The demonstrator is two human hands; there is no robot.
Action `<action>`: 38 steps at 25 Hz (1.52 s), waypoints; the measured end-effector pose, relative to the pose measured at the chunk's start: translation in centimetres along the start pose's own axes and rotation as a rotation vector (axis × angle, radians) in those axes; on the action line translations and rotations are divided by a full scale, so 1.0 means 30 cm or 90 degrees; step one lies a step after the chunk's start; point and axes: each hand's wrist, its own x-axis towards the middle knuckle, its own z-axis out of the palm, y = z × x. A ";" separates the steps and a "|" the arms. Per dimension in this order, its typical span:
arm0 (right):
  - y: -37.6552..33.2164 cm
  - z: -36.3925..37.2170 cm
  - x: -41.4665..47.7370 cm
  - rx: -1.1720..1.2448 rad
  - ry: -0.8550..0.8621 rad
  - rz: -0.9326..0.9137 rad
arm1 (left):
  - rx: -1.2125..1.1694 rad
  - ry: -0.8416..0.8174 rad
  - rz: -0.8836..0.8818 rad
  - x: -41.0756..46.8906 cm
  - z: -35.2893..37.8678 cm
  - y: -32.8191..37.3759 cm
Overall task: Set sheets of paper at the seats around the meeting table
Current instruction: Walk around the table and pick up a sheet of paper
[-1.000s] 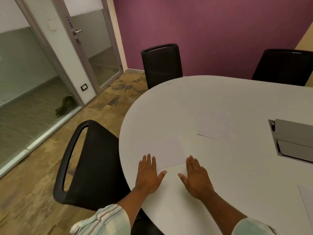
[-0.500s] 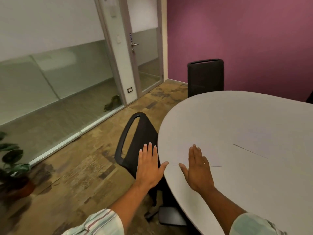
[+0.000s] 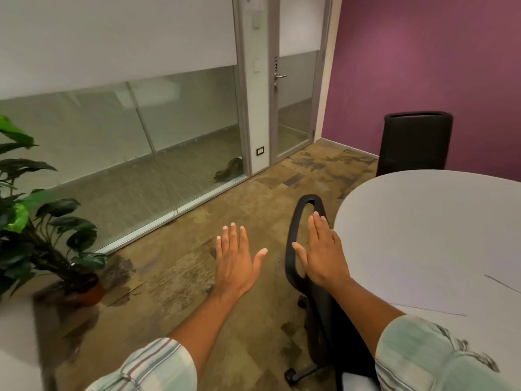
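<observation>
Hovering palm-down with the fingers spread and nothing in its grasp, the left hand (image 3: 235,259) hangs over the brown patterned floor (image 3: 214,300), well away from the white worktop (image 3: 428,227). The right hand (image 3: 324,253) is flat and open too, fingers held together and thumb out, empty, in front of the black chair (image 3: 303,266) that stands at the worktop's rounded edge; whether it touches the chair I cannot tell. Both arms wear rolled striped sleeves (image 3: 152,368). One sheet of paper (image 3: 462,300) lies flat on the worktop near the right forearm, white on white, so only its thin dark edges show. A second black chair (image 3: 415,141) stands at the far side against the purple wall (image 3: 423,60). A leafy potted plant (image 3: 36,221) sits on the floor to the left, beside the glass partition (image 3: 127,142) and the door (image 3: 296,80).
</observation>
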 end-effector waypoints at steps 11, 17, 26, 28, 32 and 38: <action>-0.468 0.214 0.453 0.025 -0.006 -0.039 | 0.047 -0.003 -0.018 0.344 -0.058 -0.541; -0.481 0.385 0.761 0.008 -0.022 -0.056 | 0.058 -0.002 0.003 0.663 0.009 -0.635; -0.334 0.605 1.340 0.032 -0.063 -0.008 | 0.062 -0.049 0.016 1.307 0.214 -0.674; -0.290 0.631 1.454 0.032 -0.074 -0.001 | 0.059 -0.071 0.021 1.434 0.265 -0.656; -0.205 0.667 1.673 0.028 -0.070 0.021 | 0.049 -0.081 0.051 1.687 0.362 -0.624; -0.021 0.758 2.014 0.028 -0.056 0.091 | 0.025 -0.082 0.136 2.157 0.539 -0.531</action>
